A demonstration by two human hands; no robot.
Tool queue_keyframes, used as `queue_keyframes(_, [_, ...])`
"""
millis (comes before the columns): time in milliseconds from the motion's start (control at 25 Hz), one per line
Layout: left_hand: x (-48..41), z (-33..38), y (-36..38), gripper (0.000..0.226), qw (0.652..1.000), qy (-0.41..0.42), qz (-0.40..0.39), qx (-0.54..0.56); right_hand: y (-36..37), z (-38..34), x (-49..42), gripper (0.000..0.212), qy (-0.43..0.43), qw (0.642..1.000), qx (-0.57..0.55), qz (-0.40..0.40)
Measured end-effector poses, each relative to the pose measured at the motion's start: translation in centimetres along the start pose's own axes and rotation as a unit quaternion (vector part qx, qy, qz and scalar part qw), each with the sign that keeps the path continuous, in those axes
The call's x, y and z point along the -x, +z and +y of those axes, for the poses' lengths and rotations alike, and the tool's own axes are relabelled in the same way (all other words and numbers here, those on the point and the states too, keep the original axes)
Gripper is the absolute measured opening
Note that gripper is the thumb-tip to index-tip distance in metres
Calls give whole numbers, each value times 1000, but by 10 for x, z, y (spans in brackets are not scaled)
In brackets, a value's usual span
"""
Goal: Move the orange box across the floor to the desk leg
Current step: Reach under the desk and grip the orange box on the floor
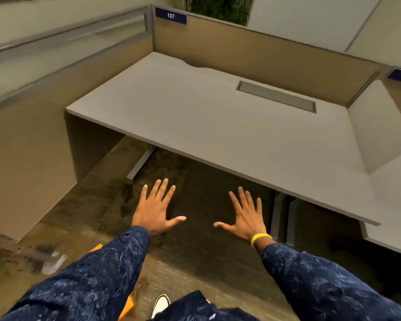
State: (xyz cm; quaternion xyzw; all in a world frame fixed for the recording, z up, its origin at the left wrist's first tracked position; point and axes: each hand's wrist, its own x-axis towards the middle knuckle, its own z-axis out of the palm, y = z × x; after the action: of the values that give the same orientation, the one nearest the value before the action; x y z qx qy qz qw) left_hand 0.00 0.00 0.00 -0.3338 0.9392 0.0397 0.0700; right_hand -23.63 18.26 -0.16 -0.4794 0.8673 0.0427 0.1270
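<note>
Nearest you, the orange cardboard box (127, 303) sits on the carpet under your left sleeve, mostly hidden. Your left hand (154, 210) and right hand (247, 215) hover empty, fingers spread. Beyond, the grey metal desk leg (140, 164) stands under the pale grey desk (195, 112).

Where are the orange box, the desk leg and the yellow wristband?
orange box (128, 305): head view, corner showing beneath the left sleeve.
desk leg (141, 163): head view, its white floor foot.
yellow wristband (259, 238): head view, band's top, right wrist.
</note>
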Motion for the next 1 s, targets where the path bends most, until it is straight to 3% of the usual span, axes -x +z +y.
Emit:
queue_keyframes(480, [118, 5, 53, 115, 971, -231, -30, 53, 29, -53, -16, 122, -220, 972, 31, -80])
queue_keyframes(760, [194, -40, 81, 109, 935, -338, -40, 101, 53, -149, -16, 122, -318, 939, 60, -112])
queue_keyframes(1000, [250, -121, 128, 115, 901, -407, -51, 139, 86, -262, -28, 130, -340, 930, 56, -130])
